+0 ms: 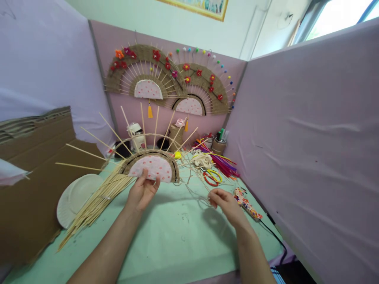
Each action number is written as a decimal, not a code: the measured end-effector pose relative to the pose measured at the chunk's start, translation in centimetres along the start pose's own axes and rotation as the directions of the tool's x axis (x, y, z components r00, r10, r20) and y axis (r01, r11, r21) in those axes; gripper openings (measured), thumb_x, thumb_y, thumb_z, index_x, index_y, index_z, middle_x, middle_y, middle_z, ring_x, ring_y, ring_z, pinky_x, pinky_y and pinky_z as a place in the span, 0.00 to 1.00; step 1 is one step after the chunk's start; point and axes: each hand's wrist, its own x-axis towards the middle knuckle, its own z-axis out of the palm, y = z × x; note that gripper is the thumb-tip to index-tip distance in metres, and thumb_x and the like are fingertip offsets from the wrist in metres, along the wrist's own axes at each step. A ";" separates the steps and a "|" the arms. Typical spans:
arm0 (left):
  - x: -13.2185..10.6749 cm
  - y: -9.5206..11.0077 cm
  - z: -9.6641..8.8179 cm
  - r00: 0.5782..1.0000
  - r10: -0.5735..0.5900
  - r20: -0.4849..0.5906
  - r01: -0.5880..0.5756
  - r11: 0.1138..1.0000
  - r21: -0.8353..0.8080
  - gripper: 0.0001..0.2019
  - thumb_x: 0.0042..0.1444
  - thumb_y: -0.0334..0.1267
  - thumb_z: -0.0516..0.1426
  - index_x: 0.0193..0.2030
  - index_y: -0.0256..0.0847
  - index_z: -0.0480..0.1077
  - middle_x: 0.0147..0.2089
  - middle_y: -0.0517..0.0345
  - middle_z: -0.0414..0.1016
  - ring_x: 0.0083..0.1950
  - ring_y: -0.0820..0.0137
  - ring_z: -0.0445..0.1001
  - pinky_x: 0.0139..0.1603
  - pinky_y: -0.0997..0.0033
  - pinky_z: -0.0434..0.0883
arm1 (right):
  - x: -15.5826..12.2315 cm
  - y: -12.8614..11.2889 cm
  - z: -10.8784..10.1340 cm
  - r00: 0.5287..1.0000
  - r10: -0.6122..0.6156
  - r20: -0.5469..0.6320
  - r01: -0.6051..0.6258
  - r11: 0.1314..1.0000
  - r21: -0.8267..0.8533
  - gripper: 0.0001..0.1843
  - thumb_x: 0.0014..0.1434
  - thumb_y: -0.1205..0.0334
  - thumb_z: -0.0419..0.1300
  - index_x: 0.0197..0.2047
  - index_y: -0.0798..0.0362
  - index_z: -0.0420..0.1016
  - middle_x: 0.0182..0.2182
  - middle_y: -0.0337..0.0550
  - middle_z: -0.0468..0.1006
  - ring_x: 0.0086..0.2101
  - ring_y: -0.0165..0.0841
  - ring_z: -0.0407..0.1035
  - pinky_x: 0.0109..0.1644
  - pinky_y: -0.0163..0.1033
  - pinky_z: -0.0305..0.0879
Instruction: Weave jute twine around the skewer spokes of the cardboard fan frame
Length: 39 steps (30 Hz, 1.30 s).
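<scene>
Brown cardboard (pixel 38 177) stands along the left edge of the pale green work surface (pixel 177 244). White plates (pixel 78 199) lie just inside that edge, partly under a bundle of thin sticks (pixel 94 201) that slants toward the near left corner.

Left hand (pixel 143 193): gripping. Thumb on the front of a half-round fan (pixel 151 167), other fingers at its lower edge. The fan is raised over the back half of the surface, left of centre; its ribs splay out, mostly bare beyond a brown band with a dark line. A loose strand (pixel 154 135) arcs across the ribs.

Centre to right, toward the back edge: twine spool (pixel 177 136), scissors (pixel 211 177), coloured stems (pixel 225 163).

Right hand (pixel 223 201): fingertips closed, apparently pinching thin cord (pixel 204 198), which loops beside them and runs toward the fan's right end; exact contact too small to confirm. Patterned glue gun (pixel 247 203) near the right edge.

Judgement: step in hand is managing cord for the ribs. Next move calls for a firm left pinch, and the right drawing slack evenly, clear of the strands behind.
</scene>
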 end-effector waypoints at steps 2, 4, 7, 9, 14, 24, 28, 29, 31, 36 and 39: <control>-0.1 -0.1 0.0 1.000 0.000 0.007 0.000 1.000 0.027 0.07 0.62 0.29 0.53 0.34 0.39 0.70 0.31 0.62 0.79 0.29 0.74 0.77 0.30 0.72 0.78 | -0.2 -1.3 -2.5 0.994 -0.049 -0.101 0.042 0.997 -0.072 0.17 0.53 0.48 0.62 0.26 0.54 0.72 0.20 0.37 0.70 0.22 0.28 0.61 0.29 0.35 0.58; -0.2 -0.2 0.1 1.000 0.004 0.016 -0.005 0.997 0.074 0.06 0.61 0.29 0.53 0.35 0.39 0.70 0.31 0.62 0.79 0.28 0.75 0.77 0.27 0.73 0.77 | 0.0 -2.8 -4.5 0.971 -0.112 -0.212 0.085 0.988 -0.132 0.16 0.52 0.47 0.62 0.28 0.53 0.73 0.20 0.37 0.70 0.22 0.28 0.60 0.27 0.34 0.56; -0.6 -0.2 0.3 1.000 0.012 0.014 -0.014 0.989 0.148 0.05 0.60 0.27 0.54 0.35 0.37 0.70 0.30 0.61 0.79 0.26 0.75 0.76 0.23 0.76 0.76 | 1.1 -5.1 -6.8 0.903 -0.244 -0.353 0.183 0.963 -0.196 0.16 0.52 0.48 0.62 0.27 0.53 0.73 0.18 0.36 0.68 0.21 0.27 0.59 0.26 0.34 0.56; -0.8 -0.2 0.5 1.000 0.001 0.002 -0.001 0.983 0.184 0.03 0.59 0.27 0.55 0.35 0.37 0.69 0.29 0.61 0.78 0.24 0.76 0.75 0.20 0.78 0.75 | 2.3 -6.2 -7.8 0.859 -0.309 -0.409 0.236 0.947 -0.218 0.16 0.52 0.48 0.62 0.26 0.52 0.72 0.17 0.35 0.66 0.20 0.27 0.58 0.26 0.34 0.55; -1.0 0.3 1.0 1.000 -0.010 -0.013 0.012 0.980 0.199 0.03 0.59 0.28 0.55 0.37 0.37 0.70 0.27 0.62 0.77 0.21 0.76 0.74 0.14 0.82 0.69 | 5.2 -6.5 -9.4 0.810 -0.297 -0.506 0.284 0.953 -0.104 0.16 0.47 0.47 0.64 0.28 0.52 0.73 0.18 0.35 0.68 0.20 0.27 0.59 0.26 0.34 0.56; -0.7 0.9 0.9 0.968 0.231 0.094 -0.242 0.962 0.129 0.11 0.48 0.30 0.65 0.38 0.43 0.71 0.36 0.67 0.80 0.34 0.72 0.78 0.26 0.71 0.78 | 5.1 -3.6 -8.9 0.930 -0.182 -0.319 0.083 0.951 -0.299 0.20 0.44 0.45 0.65 0.26 0.54 0.73 0.18 0.36 0.70 0.21 0.28 0.61 0.25 0.34 0.55; -0.7 0.7 0.8 0.976 0.210 0.064 -0.219 0.956 0.194 0.16 0.41 0.32 0.69 0.38 0.43 0.71 0.34 0.68 0.79 0.29 0.74 0.76 0.20 0.78 0.73 | 5.8 -3.7 -10.2 0.849 -0.283 -0.446 0.145 0.937 -0.319 0.17 0.46 0.48 0.64 0.26 0.54 0.73 0.18 0.36 0.70 0.21 0.28 0.61 0.27 0.35 0.56; -0.7 0.7 0.8 0.977 0.207 0.053 -0.213 0.955 0.204 0.17 0.41 0.33 0.69 0.37 0.42 0.71 0.33 0.68 0.78 0.27 0.76 0.75 0.17 0.80 0.70 | 5.9 -3.8 -10.7 0.819 -0.319 -0.478 0.178 0.932 -0.316 0.15 0.46 0.49 0.64 0.27 0.54 0.73 0.19 0.37 0.71 0.22 0.29 0.62 0.28 0.35 0.58; -0.7 0.6 0.9 0.976 0.214 0.040 -0.217 0.951 0.222 0.17 0.39 0.35 0.70 0.36 0.41 0.71 0.30 0.68 0.76 0.24 0.78 0.72 0.13 0.83 0.64 | 5.9 -4.2 -11.4 0.743 -0.391 -0.543 0.253 0.916 -0.312 0.14 0.47 0.51 0.64 0.29 0.54 0.74 0.21 0.37 0.72 0.23 0.29 0.64 0.30 0.36 0.60; -0.8 0.4 0.9 0.972 0.229 0.057 -0.236 0.933 0.272 0.18 0.40 0.37 0.70 0.36 0.40 0.70 0.30 0.68 0.73 0.22 0.81 0.67 0.10 0.85 0.57 | 6.0 -5.1 -12.2 0.618 -0.465 -0.634 0.391 0.881 -0.266 0.12 0.48 0.54 0.65 0.31 0.53 0.73 0.24 0.37 0.73 0.27 0.30 0.68 0.36 0.37 0.63; -1.0 0.4 1.0 0.971 0.230 0.065 -0.239 0.927 0.290 0.18 0.39 0.38 0.69 0.36 0.40 0.69 0.30 0.67 0.73 0.21 0.82 0.66 0.09 0.86 0.56 | 6.5 -5.1 -12.4 0.590 -0.496 -0.637 0.396 0.865 -0.307 0.12 0.49 0.54 0.64 0.32 0.53 0.73 0.26 0.38 0.74 0.28 0.30 0.69 0.37 0.38 0.64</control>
